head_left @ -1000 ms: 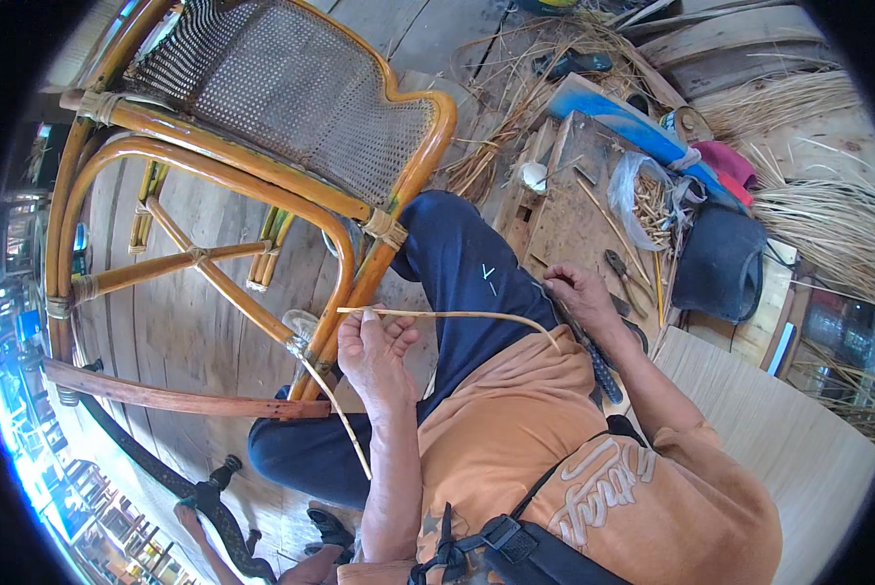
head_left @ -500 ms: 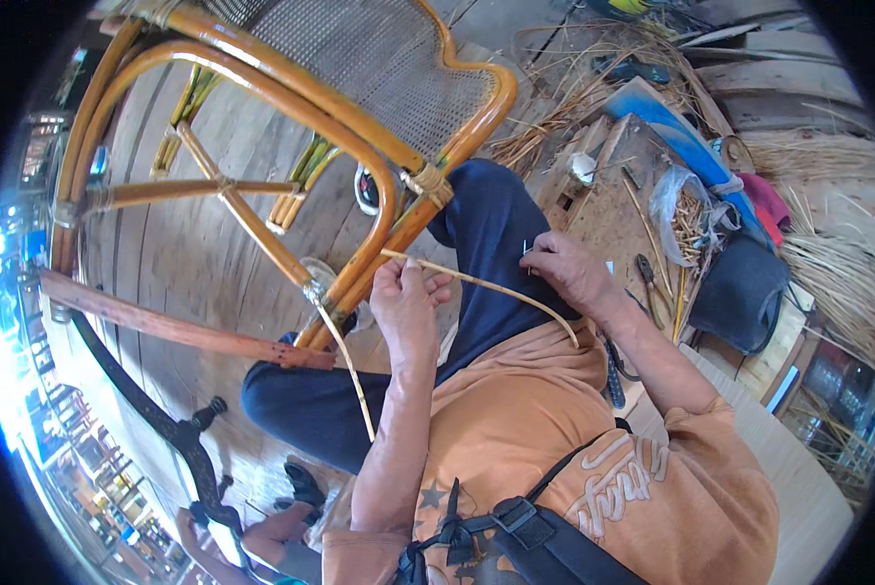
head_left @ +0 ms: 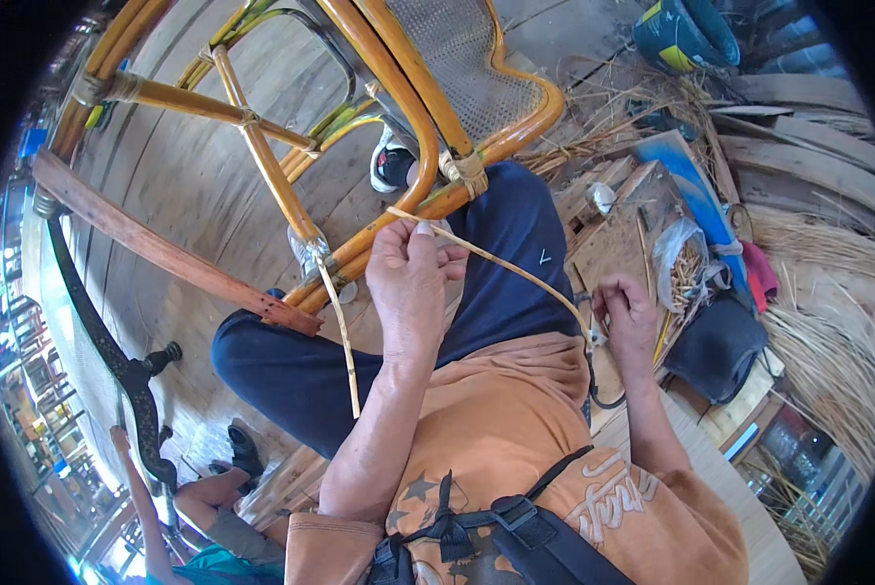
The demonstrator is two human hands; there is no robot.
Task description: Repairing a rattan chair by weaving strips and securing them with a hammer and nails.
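My left hand (head_left: 410, 273) is closed in a pinch on a thin rattan strip (head_left: 516, 271), close to the strip's end at the chair frame. From there the strip bends over my dark trousers toward my right side. My right hand (head_left: 627, 317) is low over the wooden work board, its fingers curled; what they hold, if anything, is hidden. The rattan chair (head_left: 379, 239) lies tilted against my legs, with a woven cane panel (head_left: 457, 73) and bound joints. A second loose strip (head_left: 340, 341) hangs from a wrapped joint. A small white V-shaped mark shows on my trousers.
A reddish wooden slat (head_left: 164, 244) and a dark curved piece (head_left: 101, 331) are at left. Beside my right hand lie a plastic bag of short sticks (head_left: 686, 263), a dark cloth-like bundle (head_left: 715, 356) and a blue board (head_left: 691, 180). Another person's arm (head_left: 140, 497) shows lower left.
My right hand has moved from above my thigh down and right to the work board. My left hand keeps the rattan strip and is slightly higher in view. The view has shifted.
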